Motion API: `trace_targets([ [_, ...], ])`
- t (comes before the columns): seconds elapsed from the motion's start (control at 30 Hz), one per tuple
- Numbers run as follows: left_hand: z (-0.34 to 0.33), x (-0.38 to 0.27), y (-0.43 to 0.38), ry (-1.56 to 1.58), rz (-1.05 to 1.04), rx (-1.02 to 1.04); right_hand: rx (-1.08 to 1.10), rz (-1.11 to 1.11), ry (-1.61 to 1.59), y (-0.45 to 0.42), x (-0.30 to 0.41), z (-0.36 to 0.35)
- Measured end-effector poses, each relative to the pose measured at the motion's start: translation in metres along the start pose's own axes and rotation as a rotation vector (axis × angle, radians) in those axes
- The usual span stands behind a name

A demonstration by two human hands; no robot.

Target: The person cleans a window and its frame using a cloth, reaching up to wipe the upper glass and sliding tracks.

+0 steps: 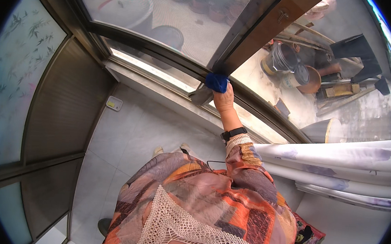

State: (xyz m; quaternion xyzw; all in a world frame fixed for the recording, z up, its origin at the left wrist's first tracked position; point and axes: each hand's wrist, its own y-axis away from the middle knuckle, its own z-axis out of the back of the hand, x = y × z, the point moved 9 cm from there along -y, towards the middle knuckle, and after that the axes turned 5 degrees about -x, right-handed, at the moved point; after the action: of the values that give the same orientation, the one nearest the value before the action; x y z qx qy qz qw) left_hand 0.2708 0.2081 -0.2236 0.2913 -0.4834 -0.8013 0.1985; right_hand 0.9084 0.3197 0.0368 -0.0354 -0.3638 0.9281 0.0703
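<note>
My right hand (224, 98) reaches forward and grips a bunched blue cloth (216, 82). It presses the cloth against the dark metal frame (146, 44) of a sliding glass door, where the upright and the low cross rail meet. Just below the cloth is a grey, blurred shape (200, 95); I cannot tell what it is. A black band (234, 133) circles my right wrist, above a patterned sleeve with a lace cuff. My left hand is out of view.
White flowered curtains (329, 167) hang gathered at the right. A small white tray (114, 103) lies on the tiled floor (130, 117) by a framed panel door (66, 101) at left. Beyond the glass stand buckets (283, 58), planks, lidded tubs (128, 10) and potted plants (215, 1).
</note>
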Motion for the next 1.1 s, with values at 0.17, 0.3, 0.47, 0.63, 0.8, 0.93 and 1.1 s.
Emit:
trace_targets([
  [0.17, 0.009, -0.004, -0.004, 0.002, -0.022, -0.02, -0.027, -0.095, -0.157, -0.017, -0.003, 0.017],
  [0.3, 0.011, -0.003, -0.002, -0.022, -0.024, -0.016, -0.32, 0.008, -0.002, -0.105, -0.007, 0.125],
  [0.47, 0.013, -0.003, 0.0, -0.053, -0.025, -0.003, -0.637, -0.027, 0.16, -0.167, -0.016, 0.211],
  [0.63, 0.014, -0.008, -0.007, -0.08, -0.05, 0.01, -0.505, 0.017, 0.107, -0.101, -0.007, 0.124],
  [0.8, 0.011, -0.012, -0.045, -0.097, -0.224, 0.016, -0.014, 0.04, -0.021, 0.003, 0.006, -0.004],
  [0.93, 0.014, -0.039, -0.045, 0.148, -0.274, 0.01, 0.016, -0.229, -0.15, 0.016, 0.004, -0.018],
  [1.1, 0.027, -0.187, 0.039, 0.575, -0.299, 0.082, 0.229, -0.747, -0.865, 0.028, 0.011, -0.052],
])
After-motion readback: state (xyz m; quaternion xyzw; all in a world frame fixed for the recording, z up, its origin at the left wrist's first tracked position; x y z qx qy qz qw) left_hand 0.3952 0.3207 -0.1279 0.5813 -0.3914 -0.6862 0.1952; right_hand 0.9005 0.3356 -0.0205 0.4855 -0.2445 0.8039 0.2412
